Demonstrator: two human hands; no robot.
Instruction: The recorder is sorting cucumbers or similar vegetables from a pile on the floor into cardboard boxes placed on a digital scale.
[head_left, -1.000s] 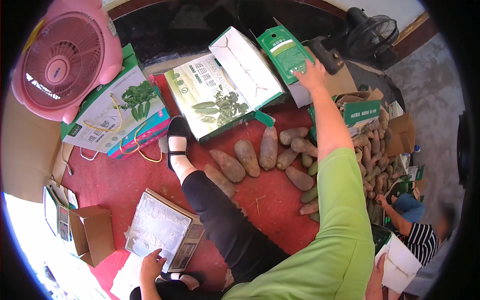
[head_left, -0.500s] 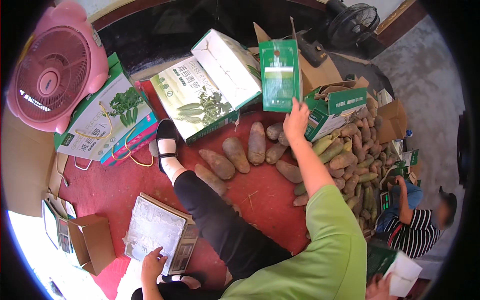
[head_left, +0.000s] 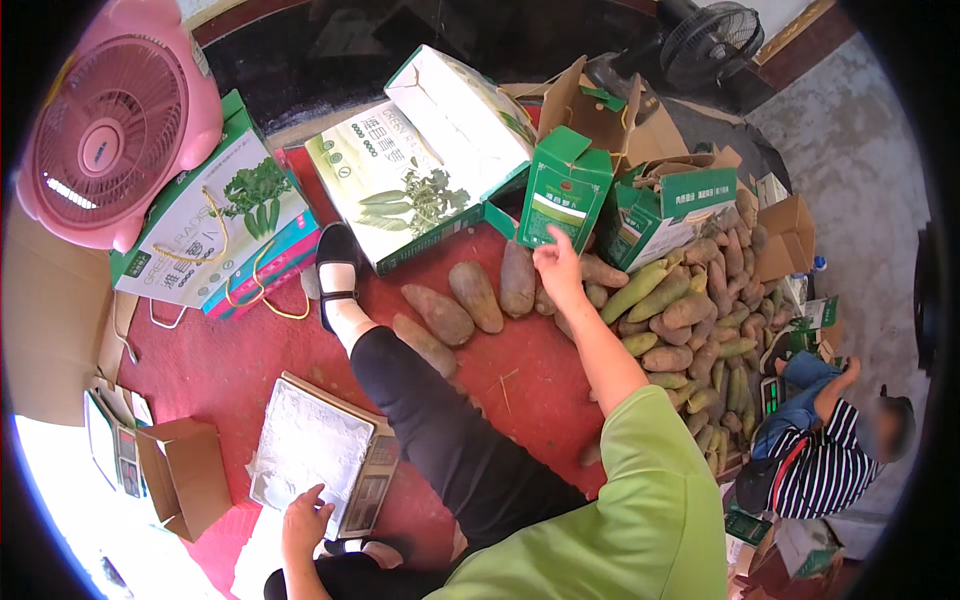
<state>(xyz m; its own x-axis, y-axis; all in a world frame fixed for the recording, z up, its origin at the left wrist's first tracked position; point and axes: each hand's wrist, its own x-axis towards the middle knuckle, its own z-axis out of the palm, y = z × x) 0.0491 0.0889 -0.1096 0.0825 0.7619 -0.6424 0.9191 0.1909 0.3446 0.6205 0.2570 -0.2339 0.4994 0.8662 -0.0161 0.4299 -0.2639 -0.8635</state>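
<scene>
My right hand (head_left: 560,265) is at the lower front of a small green carton (head_left: 566,190) with raised top flaps. Its index finger is stretched out against the front panel, and nothing shows in its grasp. Left of that carton, a large white-and-green radish gift box (head_left: 375,195) lies with its lid (head_left: 460,110) folded back. My left hand (head_left: 307,520), fingers apart and holding nothing, is over the lower edge of a scale with a whitish platform (head_left: 310,440).
Radishes (head_left: 690,310) are heaped at the right, with several in a row (head_left: 474,296) on the red mat. Another green-and-white carton (head_left: 670,215) and brown cardboard (head_left: 590,100) stand behind. A pink fan (head_left: 105,140) is at far left. A co-worker (head_left: 820,455) sits at right.
The green carton has come lower and now shows its front and top flaps. My right hand has moved down and left with fingers loosened. My left hand has barely moved.
</scene>
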